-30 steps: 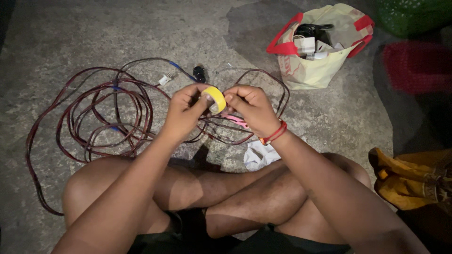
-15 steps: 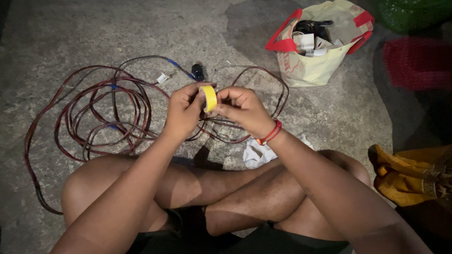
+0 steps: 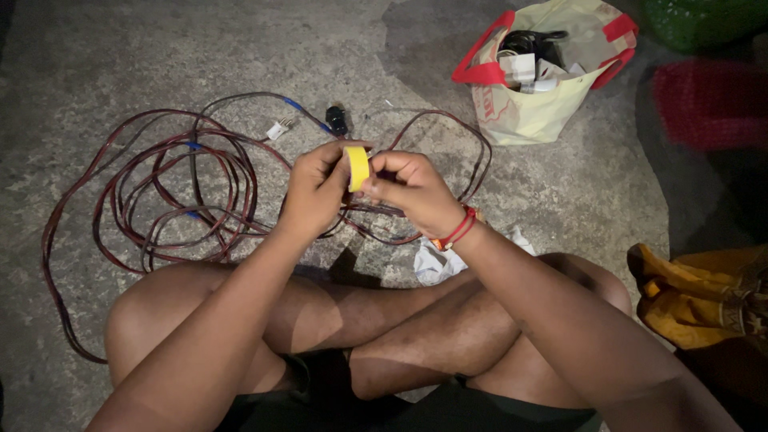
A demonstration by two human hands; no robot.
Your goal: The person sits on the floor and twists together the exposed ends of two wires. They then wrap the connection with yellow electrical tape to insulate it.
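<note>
**Two hands on a roll of yellow tape above a concrete floor**

Head view, looking down on a seated, cross-legged person. The left hand [image 3: 318, 192] is curled closed around a small roll of yellow adhesive tape [image 3: 357, 167], gripping it from the left with the thumb over its upper edge. The right hand [image 3: 410, 190] meets the roll from the other side, its fingers bent and pinched against the roll's right face; whether it has hold of a loose end of tape cannot be told. The roll stands on edge between the two hands, held in the air above the floor, in front of the knees. A red cord bracelet [image 3: 457, 229] circles the right wrist.

Directly beneath and to the left of the hands lies a loose coil of dark red and black electrical cable [image 3: 172, 192] spread over the rough grey concrete floor [image 3: 96, 64], with short blue sections and a small white connector [image 3: 278, 129] near its upper loops. A small black plug [image 3: 337, 120] lies just beyond the hands. A crumpled white cloth [image 3: 436, 262] rests on the floor beside the right forearm. Further off, upper right, stands a cream fabric bag with red handles [image 3: 534, 104], holding dark and white items. A yellow cloth bundle [image 3: 688, 296] lies at the right edge.
</note>
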